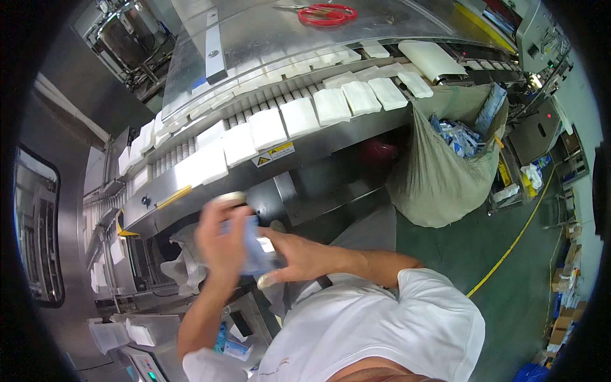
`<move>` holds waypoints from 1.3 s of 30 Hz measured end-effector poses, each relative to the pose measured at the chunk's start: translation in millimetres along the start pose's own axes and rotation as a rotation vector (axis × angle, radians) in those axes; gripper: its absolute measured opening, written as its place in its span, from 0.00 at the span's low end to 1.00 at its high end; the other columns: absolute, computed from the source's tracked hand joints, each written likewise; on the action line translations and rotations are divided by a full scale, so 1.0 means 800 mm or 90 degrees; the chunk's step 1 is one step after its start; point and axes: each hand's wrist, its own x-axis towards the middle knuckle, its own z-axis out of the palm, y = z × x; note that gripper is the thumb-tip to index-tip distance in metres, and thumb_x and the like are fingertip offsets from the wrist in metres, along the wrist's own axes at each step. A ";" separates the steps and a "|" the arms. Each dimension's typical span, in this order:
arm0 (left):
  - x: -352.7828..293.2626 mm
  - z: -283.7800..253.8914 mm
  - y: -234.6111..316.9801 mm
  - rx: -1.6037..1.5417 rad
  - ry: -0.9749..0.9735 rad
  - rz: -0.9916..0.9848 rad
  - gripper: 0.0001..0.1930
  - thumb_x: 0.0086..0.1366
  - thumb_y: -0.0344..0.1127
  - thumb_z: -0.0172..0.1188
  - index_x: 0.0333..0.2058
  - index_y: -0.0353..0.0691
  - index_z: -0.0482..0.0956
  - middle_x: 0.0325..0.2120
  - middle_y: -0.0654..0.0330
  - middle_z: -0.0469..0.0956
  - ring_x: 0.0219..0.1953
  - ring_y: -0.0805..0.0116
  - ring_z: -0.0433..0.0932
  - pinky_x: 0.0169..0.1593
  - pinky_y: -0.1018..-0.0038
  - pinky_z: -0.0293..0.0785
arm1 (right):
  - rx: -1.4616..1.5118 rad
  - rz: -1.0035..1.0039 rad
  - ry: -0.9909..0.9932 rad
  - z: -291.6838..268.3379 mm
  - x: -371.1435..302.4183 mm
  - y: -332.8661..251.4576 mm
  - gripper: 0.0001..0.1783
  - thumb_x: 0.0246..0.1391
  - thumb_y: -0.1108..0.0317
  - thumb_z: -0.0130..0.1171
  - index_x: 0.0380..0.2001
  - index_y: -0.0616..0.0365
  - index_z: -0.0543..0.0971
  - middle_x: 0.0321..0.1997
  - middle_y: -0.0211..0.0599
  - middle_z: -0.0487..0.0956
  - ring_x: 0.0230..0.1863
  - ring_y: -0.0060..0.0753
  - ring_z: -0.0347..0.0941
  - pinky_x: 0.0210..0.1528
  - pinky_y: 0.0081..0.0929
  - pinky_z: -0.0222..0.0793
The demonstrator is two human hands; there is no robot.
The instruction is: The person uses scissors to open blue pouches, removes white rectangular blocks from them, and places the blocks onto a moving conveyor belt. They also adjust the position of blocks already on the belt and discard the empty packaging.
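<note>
Below the conveyor's near edge, my hands are together around a light-blue and white packet (256,249). My left hand (221,240) is smeared by motion, its fingers curled about the packet's left side. From the other side my right hand (305,256) reaches in, fingers and thumb closing on the packet's right edge. Pale covers show on a fingertip of each hand. Beyond them, a row of flat white pouches (299,118) lies along the metal ledge of the roller conveyor (289,97).
A beige cloth sack (439,172) of blue and white wrappers hangs at the conveyor's right. Red-handled scissors (328,14) lie on the clear cover at the back. A control box (143,364) and clear plastic tub (107,335) stand lower left. A yellow line (509,248) crosses the green floor.
</note>
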 end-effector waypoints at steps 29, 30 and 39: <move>-0.121 0.164 -0.017 -0.244 -0.262 -0.196 0.13 0.65 0.29 0.67 0.47 0.34 0.80 0.35 0.58 0.84 0.36 0.69 0.84 0.41 0.74 0.80 | -0.894 0.245 0.171 -0.500 0.130 -0.032 0.33 0.57 0.50 0.68 0.58 0.61 0.77 0.63 0.54 0.76 0.61 0.56 0.73 0.64 0.44 0.67; -0.123 0.163 -0.021 -0.252 -0.252 -0.215 0.13 0.65 0.28 0.67 0.47 0.34 0.80 0.35 0.58 0.84 0.36 0.69 0.84 0.41 0.74 0.80 | -0.906 0.295 0.134 -0.501 0.151 -0.033 0.32 0.57 0.51 0.67 0.58 0.61 0.77 0.62 0.53 0.76 0.61 0.55 0.73 0.63 0.44 0.68; -0.139 0.145 -0.052 -0.256 -0.231 -0.314 0.13 0.66 0.26 0.66 0.49 0.33 0.79 0.37 0.57 0.84 0.36 0.71 0.83 0.43 0.75 0.80 | -0.902 0.408 0.063 -0.539 0.193 0.001 0.28 0.61 0.54 0.63 0.59 0.59 0.77 0.57 0.44 0.77 0.55 0.43 0.73 0.58 0.38 0.69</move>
